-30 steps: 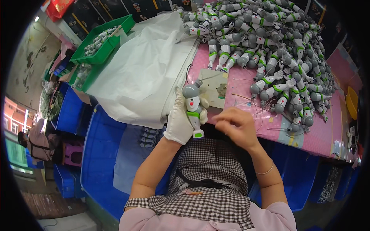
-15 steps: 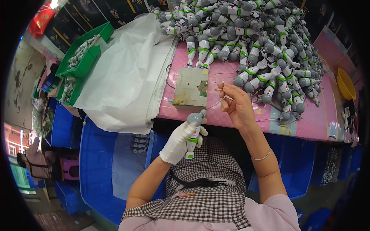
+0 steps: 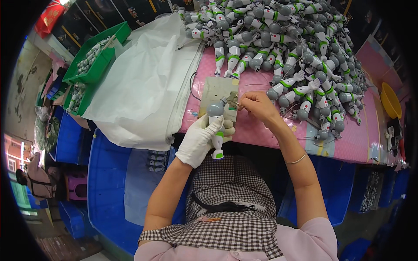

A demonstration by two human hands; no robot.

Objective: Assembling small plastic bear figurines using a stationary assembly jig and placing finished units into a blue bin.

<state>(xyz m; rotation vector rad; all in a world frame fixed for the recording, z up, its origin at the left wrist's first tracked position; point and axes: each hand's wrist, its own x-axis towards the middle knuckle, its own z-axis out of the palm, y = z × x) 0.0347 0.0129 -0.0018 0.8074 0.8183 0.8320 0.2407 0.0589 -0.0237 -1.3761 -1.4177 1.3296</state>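
My left hand, in a white glove, is closed around a toy arm that is white with green bands and a grey ball end. The ball end points up and away from me, over the near part of a metal box. A thin wire runs from the grey end toward my bare right hand. The right fingers are pinched on this wire at the right side of the box, next to a recess in its top.
A large heap of similar toy arms covers the back right of the pink-covered table. White sheets lie left. Green trays with small parts stand farther left, above blue bins. A yellow basin is far right.
My left hand has moved the toy arm forward, so its grey end is now over the metal box. My right hand has come down beside the box with the wire.
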